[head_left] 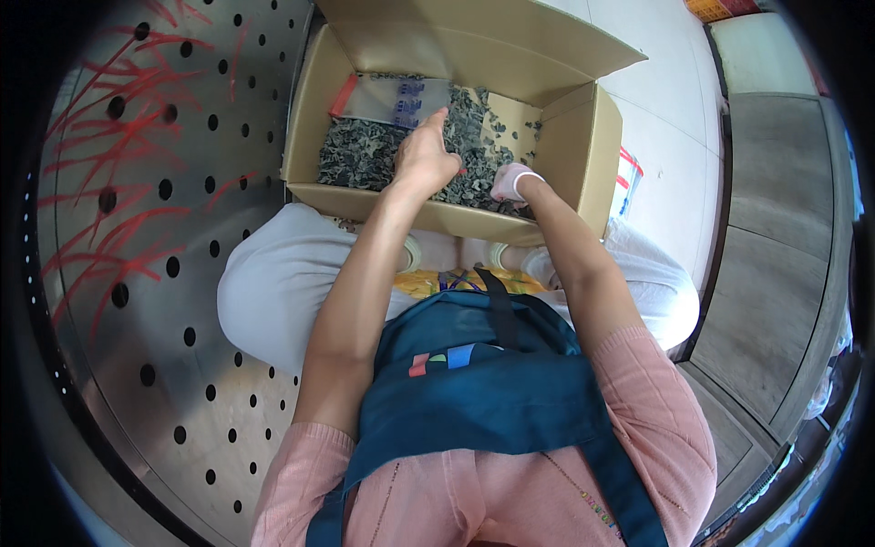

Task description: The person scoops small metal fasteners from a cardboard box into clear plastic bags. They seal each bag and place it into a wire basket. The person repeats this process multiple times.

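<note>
- In the head view, an open cardboard box (602, 164) fills the upper middle of the frame, its far flap raised.
- Loose, dark, crinkled pieces, probably dried black fungus (351, 159), cover most of its bottom; a barer patch shows toward its upper right.
- A clear plastic bag (378, 98) with a red edge and blue printing lies over the pieces, upper left inside the box.
- The left hand (426, 157) is over the box's middle, at the bag's lower right corner, index finger stretched upward. The other fingers are mostly hidden, so I cannot tell whether its grip pinches anything.
- The right hand (515, 182), in a pale pink covering with a white cuff, perhaps a glove, dips among the pieces at the box's lower right. Its fingertips are hidden; I cannot tell how its grip stands.
- The pieces look light, stiff and brittle, better cupped from below than squeezed.
- The bag looks soft, thin and slippery; its red edge, at the left end, seems a good place to take hold.
- A perforated metal panel (193, 292) with red strips (155, 80) fills the left of the frame.
</note>
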The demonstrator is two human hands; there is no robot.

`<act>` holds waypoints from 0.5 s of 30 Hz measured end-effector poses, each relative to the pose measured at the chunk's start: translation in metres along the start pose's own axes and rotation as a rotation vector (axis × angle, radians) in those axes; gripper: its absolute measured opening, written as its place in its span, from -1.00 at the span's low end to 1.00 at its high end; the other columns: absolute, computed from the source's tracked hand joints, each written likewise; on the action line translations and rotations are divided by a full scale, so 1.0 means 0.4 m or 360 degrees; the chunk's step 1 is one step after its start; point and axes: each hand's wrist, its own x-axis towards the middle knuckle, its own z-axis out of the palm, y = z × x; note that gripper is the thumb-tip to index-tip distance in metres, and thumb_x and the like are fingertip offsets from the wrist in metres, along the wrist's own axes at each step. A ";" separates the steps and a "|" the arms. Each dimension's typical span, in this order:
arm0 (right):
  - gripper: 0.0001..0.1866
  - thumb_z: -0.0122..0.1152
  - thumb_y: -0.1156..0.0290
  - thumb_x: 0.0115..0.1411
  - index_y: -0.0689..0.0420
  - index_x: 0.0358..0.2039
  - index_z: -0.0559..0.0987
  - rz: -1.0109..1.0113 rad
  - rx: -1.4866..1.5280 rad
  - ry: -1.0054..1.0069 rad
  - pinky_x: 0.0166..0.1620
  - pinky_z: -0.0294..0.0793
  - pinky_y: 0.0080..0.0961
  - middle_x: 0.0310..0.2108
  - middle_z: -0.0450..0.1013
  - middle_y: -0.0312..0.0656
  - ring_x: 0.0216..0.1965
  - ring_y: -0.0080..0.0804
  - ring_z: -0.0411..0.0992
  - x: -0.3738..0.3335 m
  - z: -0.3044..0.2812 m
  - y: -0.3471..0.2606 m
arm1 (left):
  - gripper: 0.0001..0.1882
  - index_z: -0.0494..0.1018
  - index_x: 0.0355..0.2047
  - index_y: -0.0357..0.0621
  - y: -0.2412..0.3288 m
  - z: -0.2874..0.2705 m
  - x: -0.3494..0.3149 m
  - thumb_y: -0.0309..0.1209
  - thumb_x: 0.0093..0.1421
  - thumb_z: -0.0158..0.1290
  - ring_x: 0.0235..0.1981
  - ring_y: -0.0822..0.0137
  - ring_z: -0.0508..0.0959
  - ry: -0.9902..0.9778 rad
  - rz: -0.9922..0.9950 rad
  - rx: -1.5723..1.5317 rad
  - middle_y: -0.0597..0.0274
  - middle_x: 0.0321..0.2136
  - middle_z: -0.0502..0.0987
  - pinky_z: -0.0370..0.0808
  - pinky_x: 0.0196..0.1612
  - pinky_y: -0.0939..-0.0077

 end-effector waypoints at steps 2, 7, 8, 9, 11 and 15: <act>-0.67 0.36 0.38 -0.08 0.12 -0.23 0.65 0.0040 0.0427 0.0042 -0.44 0.61 -0.34 -0.34 0.54 -0.11 -0.46 -0.22 0.53 -0.012 -0.016 0.013 | -0.17 0.23 0.28 -0.27 0.001 0.000 -0.006 -0.55 -0.08 0.18 0.19 0.03 0.43 0.0016 0.0027 0.0035 -0.12 0.21 0.37 0.33 0.24 0.37; -0.75 0.35 0.50 -0.05 -0.02 -0.29 0.64 -0.0203 0.1236 0.0075 -0.28 0.59 -0.51 -0.09 0.43 -0.37 -0.06 -0.50 0.36 -0.062 -0.063 0.050 | -0.12 0.22 0.29 -0.27 0.018 -0.004 -0.024 -0.53 -0.12 0.23 0.19 0.04 0.43 -0.0053 0.0007 0.0059 -0.15 0.16 0.42 0.35 0.24 0.36; -0.75 0.34 0.52 -0.04 -0.02 -0.29 0.64 -0.0146 0.1422 0.0082 -0.25 0.59 -0.52 -0.09 0.42 -0.38 -0.04 -0.51 0.35 -0.098 -0.078 0.036 | -0.11 0.21 0.29 -0.27 0.017 0.002 -0.024 -0.53 -0.13 0.23 0.18 0.03 0.44 -0.0021 0.0031 0.0066 -0.15 0.16 0.42 0.35 0.23 0.35; -0.71 0.33 0.51 0.03 -0.02 -0.19 0.60 -0.0638 0.0891 0.0318 -0.30 0.55 -0.55 -0.08 0.42 -0.33 -0.09 -0.47 0.42 -0.094 -0.075 0.061 | -0.11 0.21 0.29 -0.28 0.016 0.011 -0.020 -0.53 -0.13 0.23 0.18 0.03 0.44 0.0008 0.0056 0.0074 -0.16 0.15 0.43 0.36 0.22 0.35; -0.62 0.36 0.43 0.04 0.00 -0.08 0.54 -0.0580 0.1716 0.0113 -0.40 0.52 -0.53 -0.08 0.41 -0.25 -0.26 -0.43 0.48 -0.135 -0.089 0.040 | -0.11 0.21 0.29 -0.29 0.009 0.031 -0.012 -0.53 -0.14 0.23 0.12 0.04 0.49 0.0037 0.0099 0.0104 -0.16 0.13 0.44 0.39 0.18 0.35; -0.59 0.37 0.38 0.08 -0.04 -0.04 0.48 -0.0665 0.2254 -0.0361 -0.49 0.46 -0.58 -0.13 0.44 -0.22 -0.32 -0.38 0.53 -0.250 -0.134 -0.071 | -0.10 0.21 0.29 -0.30 -0.019 0.035 -0.009 -0.54 -0.15 0.24 -0.07 0.16 0.62 0.0081 0.0153 0.0098 -0.16 0.06 0.51 0.50 0.04 0.37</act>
